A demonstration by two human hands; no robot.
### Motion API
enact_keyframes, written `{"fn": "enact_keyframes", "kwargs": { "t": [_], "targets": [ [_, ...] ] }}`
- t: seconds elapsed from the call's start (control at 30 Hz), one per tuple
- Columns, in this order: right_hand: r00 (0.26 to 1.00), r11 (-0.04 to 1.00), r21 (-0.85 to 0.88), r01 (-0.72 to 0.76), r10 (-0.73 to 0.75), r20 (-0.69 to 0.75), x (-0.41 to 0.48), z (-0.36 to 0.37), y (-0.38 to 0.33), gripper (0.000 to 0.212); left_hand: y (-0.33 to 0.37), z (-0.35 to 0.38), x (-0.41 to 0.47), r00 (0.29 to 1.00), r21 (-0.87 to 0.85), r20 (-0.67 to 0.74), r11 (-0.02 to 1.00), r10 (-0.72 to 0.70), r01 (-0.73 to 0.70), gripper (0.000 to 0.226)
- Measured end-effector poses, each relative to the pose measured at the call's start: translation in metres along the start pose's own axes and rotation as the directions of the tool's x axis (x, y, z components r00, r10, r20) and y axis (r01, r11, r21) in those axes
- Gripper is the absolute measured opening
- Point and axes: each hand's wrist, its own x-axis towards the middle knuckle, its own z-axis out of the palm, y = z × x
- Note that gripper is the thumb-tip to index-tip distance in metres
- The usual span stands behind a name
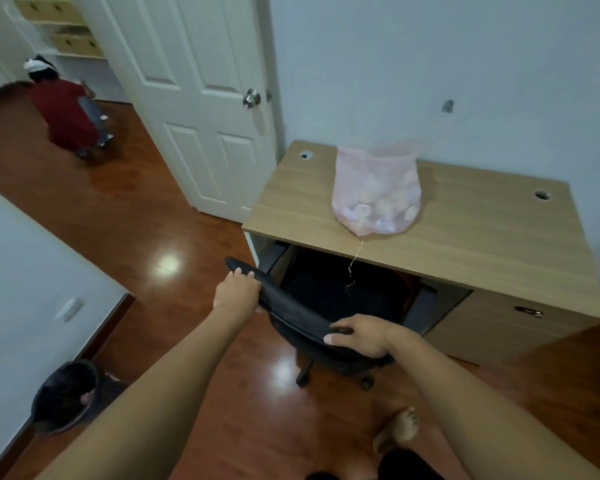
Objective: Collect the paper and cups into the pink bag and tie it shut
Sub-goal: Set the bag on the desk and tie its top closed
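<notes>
Black wheeled office chair [291, 306] fills the knee gap of the light wood desk [482, 244], with its backrest across the front edge. Left hand [238, 289] and right hand [361, 336] grip the backrest. Bare desktop gives reach either side of the translucent pink bag [376, 192]. Pale wall [430, 64] close behind it. Round black bin [63, 393] on the floor far left, well apart.

— Camera position?
— One wide-angle unit, worn on the head, at standing height.
— Orientation and range?
— It faced forward and down; the surface [482, 244] lay near, ahead and right, the chair [291, 311] close below.

Sheer pink plastic bag [376, 192], matt wood-grain desk [465, 237], glossy wooden floor [118, 216]
</notes>
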Motion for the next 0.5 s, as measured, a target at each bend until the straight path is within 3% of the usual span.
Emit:
{"fn": "enact_keyframes", "kwargs": {
  "t": [0.33, 0.5],
  "targets": [
    [0.987, 0.997, 0.056, -0.050, 0.058, -0.150, 0.002, -0.073, 0.115, 0.071, 0.100, -0.067, 0.070, 0.999, -0.030, 0.041, 0.999, 0.032, -0.030, 0.045],
    [0.983, 0.996, 0.055, -0.069, 0.077, -0.164, 0.008, -0.116, 0.154, 0.066, 0.138, -0.095, 0.111, 0.992, -0.093, 0.129, 0.995, -0.011, 0.023, 0.062]
  ]
}}
